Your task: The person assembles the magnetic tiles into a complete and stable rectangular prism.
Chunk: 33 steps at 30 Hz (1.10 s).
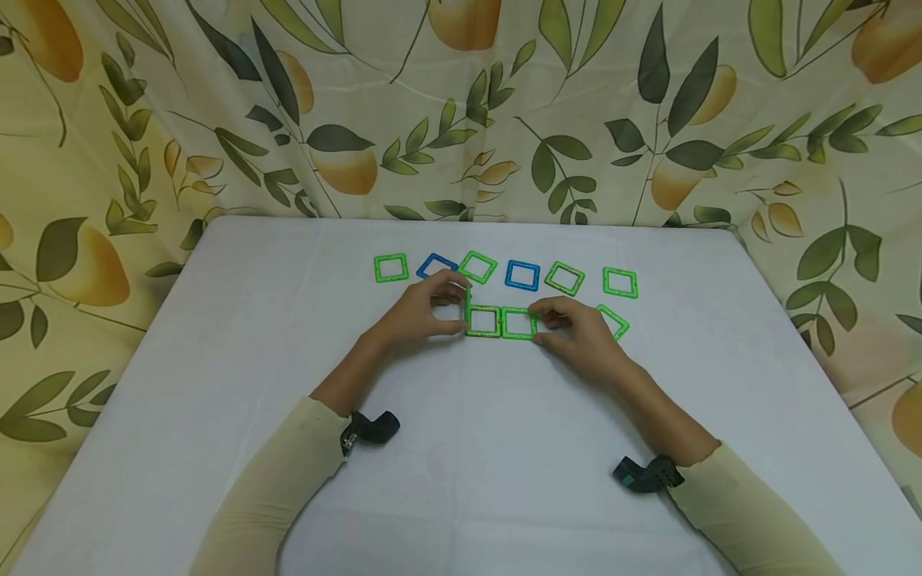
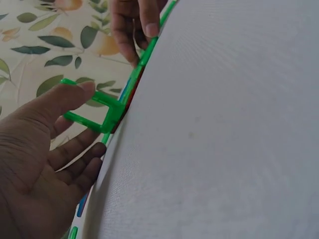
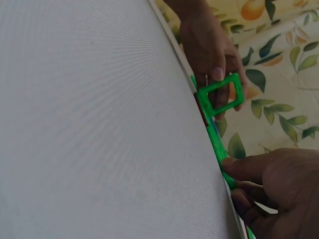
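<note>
My left hand (image 1: pixel 421 310) pinches an upright green square magnetic tile (image 2: pixel 115 113) between thumb and fingers. That tile stands on the left edge of a flat green tile (image 1: pixel 484 334), which has a reddish inner outline. Joined to its right side lies a second flat green tile (image 1: pixel 519 337). My right hand (image 1: pixel 582 334) holds this second tile by its right edge, thumb at the near corner and fingers at the far one. In the right wrist view, the thumb (image 3: pixel 246 167) lies against the green edge. A red strip (image 2: pixel 133 92) shows low along the tiles in the left wrist view.
Behind the hands runs a loose row: green tile (image 1: pixel 391 278), blue tile (image 1: pixel 436 257), green tile (image 1: pixel 479 254), blue tile (image 1: pixel 522 287), green tile (image 1: pixel 564 289) and green tile (image 1: pixel 621 294). Another green tile (image 1: pixel 616 318) is partly hidden by the right hand. A white cloth covers the table (image 1: pixel 461 464).
</note>
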Tool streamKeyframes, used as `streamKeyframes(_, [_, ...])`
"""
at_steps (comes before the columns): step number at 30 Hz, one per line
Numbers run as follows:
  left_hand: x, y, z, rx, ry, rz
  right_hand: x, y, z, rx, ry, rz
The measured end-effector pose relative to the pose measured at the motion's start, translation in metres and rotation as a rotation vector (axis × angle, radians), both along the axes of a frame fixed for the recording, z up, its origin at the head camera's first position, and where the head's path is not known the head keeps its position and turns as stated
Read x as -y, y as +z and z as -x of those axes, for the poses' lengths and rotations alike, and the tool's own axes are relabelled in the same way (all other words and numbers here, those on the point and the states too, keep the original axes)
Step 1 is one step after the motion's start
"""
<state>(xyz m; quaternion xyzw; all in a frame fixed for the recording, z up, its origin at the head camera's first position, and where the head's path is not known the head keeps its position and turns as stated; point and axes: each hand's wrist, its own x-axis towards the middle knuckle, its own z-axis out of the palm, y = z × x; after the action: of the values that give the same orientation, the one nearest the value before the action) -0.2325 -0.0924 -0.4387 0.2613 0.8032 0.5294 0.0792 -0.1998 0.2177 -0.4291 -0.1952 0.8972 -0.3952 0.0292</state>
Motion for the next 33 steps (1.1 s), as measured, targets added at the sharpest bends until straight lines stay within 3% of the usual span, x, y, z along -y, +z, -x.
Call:
streamKeyframes(6, [-0.003, -0.001, -0.003, -0.023, 0.012, 0.03, 0.0, -0.001, 0.0, -0.004, 0.004, 0.003])
streamKeyframes(16, [-0.012, -0.006, -0.004, -0.057, 0.094, 0.093, 0.0, 0.0, -0.001, 0.004, -0.001, 0.006])
streamKeyframes(33, [-0.006, -0.01, -0.001, -0.047, 0.056, 0.113, 0.001, 0.0, -0.001, 0.005, -0.003, 0.01])
